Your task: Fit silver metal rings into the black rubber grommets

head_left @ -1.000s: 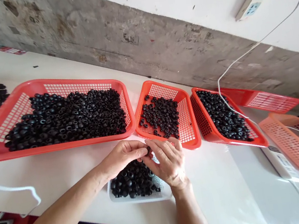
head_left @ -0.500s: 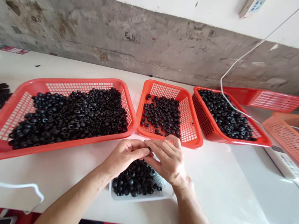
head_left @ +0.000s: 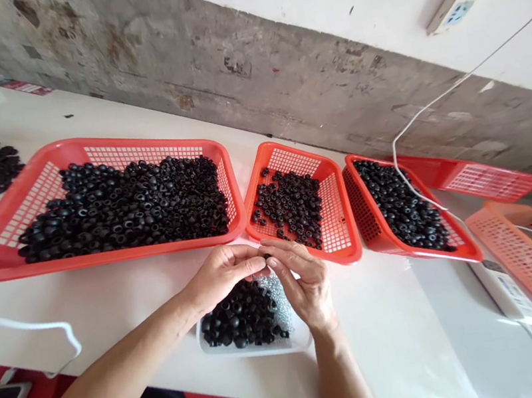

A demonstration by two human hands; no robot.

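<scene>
your left hand [head_left: 220, 275] and right hand [head_left: 304, 284] pinch one small black ring [head_left: 266, 257] between closed fingertips, above the white tray [head_left: 256, 347] at the table's near edge. since a second ago your right hand has rolled over, uncovering silvery bits beside the tray's black rings, so the fitting looks still underway.

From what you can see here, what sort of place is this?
Probably a small workshop bench for hand assembly or sorting. Red baskets full of black rings line a white table against a bare concrete wall, and both hands pinch one small part over a white tray.
</scene>
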